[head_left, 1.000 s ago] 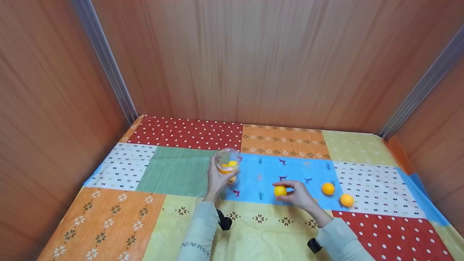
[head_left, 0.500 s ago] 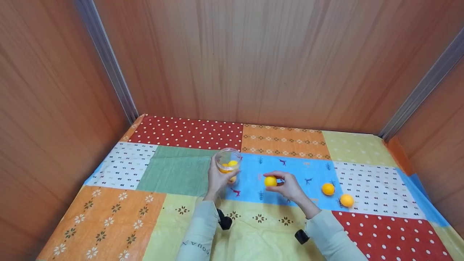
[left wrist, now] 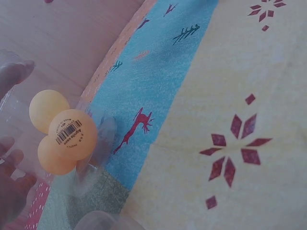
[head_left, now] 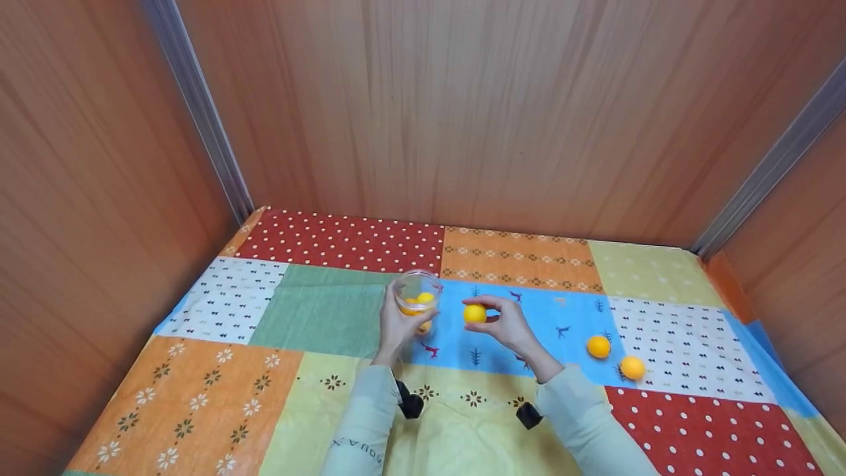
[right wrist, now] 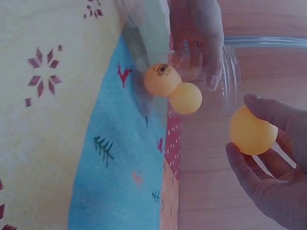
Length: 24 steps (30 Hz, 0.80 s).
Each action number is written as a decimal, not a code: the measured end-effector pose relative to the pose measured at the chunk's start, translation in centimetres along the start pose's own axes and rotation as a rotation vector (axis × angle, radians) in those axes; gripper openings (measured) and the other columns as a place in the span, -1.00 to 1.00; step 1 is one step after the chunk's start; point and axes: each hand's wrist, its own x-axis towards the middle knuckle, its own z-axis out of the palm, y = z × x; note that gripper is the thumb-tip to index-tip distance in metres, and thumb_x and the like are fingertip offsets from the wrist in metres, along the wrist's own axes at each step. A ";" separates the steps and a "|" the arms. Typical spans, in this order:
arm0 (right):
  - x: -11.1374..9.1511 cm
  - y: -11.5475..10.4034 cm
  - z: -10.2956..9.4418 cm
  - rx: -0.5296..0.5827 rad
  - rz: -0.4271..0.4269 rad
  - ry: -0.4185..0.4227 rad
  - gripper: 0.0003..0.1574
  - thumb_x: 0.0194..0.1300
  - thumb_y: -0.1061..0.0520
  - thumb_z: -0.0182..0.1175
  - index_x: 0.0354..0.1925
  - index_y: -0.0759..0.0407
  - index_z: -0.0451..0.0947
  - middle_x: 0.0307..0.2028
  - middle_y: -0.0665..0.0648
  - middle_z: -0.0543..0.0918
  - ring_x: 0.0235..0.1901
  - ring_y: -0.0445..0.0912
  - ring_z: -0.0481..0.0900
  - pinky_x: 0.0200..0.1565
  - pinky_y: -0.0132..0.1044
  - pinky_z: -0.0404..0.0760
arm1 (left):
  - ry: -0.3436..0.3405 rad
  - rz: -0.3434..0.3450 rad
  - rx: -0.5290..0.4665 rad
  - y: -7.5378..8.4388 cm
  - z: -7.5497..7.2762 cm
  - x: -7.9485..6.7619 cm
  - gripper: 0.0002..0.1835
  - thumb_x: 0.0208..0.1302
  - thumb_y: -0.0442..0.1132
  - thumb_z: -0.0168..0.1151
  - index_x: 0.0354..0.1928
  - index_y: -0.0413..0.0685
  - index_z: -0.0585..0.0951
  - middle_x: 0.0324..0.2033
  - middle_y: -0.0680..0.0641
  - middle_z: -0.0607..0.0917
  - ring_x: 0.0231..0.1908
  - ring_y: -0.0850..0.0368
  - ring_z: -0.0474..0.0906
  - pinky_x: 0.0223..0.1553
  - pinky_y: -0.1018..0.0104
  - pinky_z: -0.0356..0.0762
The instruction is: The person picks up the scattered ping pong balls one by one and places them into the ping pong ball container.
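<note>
My left hand (head_left: 398,325) grips a clear plastic jar (head_left: 418,283) around its side, with its round mouth facing up. Inside the jar are several orange ping-pong balls; one with printed text (left wrist: 73,134) shows through the wall in the left wrist view. To the right of the jar, my right hand (head_left: 510,326) pinches another ping-pong ball (head_left: 474,314) between thumb and fingers. In the right wrist view that held ball (right wrist: 253,130) is close to the jar's rim (right wrist: 232,79), apart from it.
Two more ping-pong balls (head_left: 599,346) lie on the patchwork tablecloth (head_left: 330,311) at the right. A clear round object (left wrist: 103,221), perhaps a lid, shows partly near the left wrist. Wood-look panels (head_left: 423,119) enclose the back and sides.
My right hand has moved left and away from me with its ping-pong ball, coming nearer the jar. The left hand and the jar have stayed in place.
</note>
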 end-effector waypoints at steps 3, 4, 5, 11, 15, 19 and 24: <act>0.5 -0.5 0.4 0.002 -0.008 0.008 -0.54 -0.07 0.12 0.35 -0.11 0.12 0.57 -0.13 0.10 0.57 -0.21 -0.03 0.50 -0.23 -0.26 0.56 | 0.008 0.025 0.009 0.0 0.1 0.0 -0.07 -0.26 -0.15 0.49 0.21 -0.02 0.20 0.09 -0.08 0.36 0.09 -0.10 0.29 0.07 0.09 0.28; 0.7 -0.6 0.5 0.003 -0.007 0.010 -0.55 -0.07 0.13 0.35 -0.11 0.12 0.57 -0.13 0.09 0.57 -0.21 -0.04 0.51 -0.23 -0.27 0.56 | 0.009 0.031 0.010 -0.1 0.1 0.0 -0.08 -0.26 -0.16 0.49 0.20 -0.03 0.20 0.09 -0.08 0.36 0.09 -0.11 0.29 0.08 0.10 0.28; 0.9 -0.7 0.6 0.003 -0.005 0.015 -0.55 -0.06 0.14 0.35 -0.11 0.12 0.57 -0.13 0.09 0.57 -0.21 -0.05 0.51 -0.23 -0.28 0.56 | 0.009 0.028 0.011 -0.1 0.1 0.0 -0.09 -0.26 -0.16 0.49 0.20 -0.01 0.20 0.09 -0.07 0.36 0.09 -0.10 0.29 0.08 0.10 0.28; 2.0 -1.4 1.5 0.012 -0.027 0.037 -0.55 -0.04 0.19 0.33 -0.09 0.19 0.56 -0.14 0.11 0.56 -0.22 -0.03 0.49 -0.23 -0.26 0.56 | 0.001 0.047 -0.011 -0.2 0.0 0.0 -0.11 -0.24 -0.19 0.48 0.20 0.01 0.20 0.11 -0.12 0.35 0.08 -0.12 0.29 0.07 0.07 0.28; 2.7 -1.8 2.1 0.030 -0.039 0.043 -0.54 -0.02 0.20 0.32 -0.08 0.24 0.54 -0.14 0.13 0.56 -0.22 -0.01 0.49 -0.24 -0.28 0.56 | -0.001 0.068 -0.009 -0.2 -0.1 0.1 -0.10 -0.26 -0.16 0.49 0.19 -0.03 0.21 0.11 -0.17 0.35 0.08 -0.13 0.28 0.08 0.05 0.27; 3.0 -3.3 2.5 0.055 -0.062 0.046 -0.56 0.00 0.27 0.29 -0.07 0.29 0.52 -0.14 0.20 0.56 -0.20 0.04 0.48 -0.22 -0.20 0.56 | 0.001 0.062 0.004 -0.2 -0.1 0.1 -0.09 -0.26 -0.11 0.49 0.19 -0.01 0.21 0.10 -0.12 0.36 0.08 -0.09 0.29 0.07 0.08 0.28; 3.4 -4.4 3.2 0.072 -0.058 0.063 -0.56 0.01 0.29 0.28 -0.07 0.29 0.52 -0.11 0.24 0.53 -0.15 0.12 0.45 -0.16 -0.11 0.53 | -0.004 0.049 0.019 -0.1 0.0 0.1 -0.12 -0.23 -0.12 0.47 0.19 0.03 0.21 0.11 -0.09 0.35 0.08 -0.06 0.29 0.08 0.11 0.29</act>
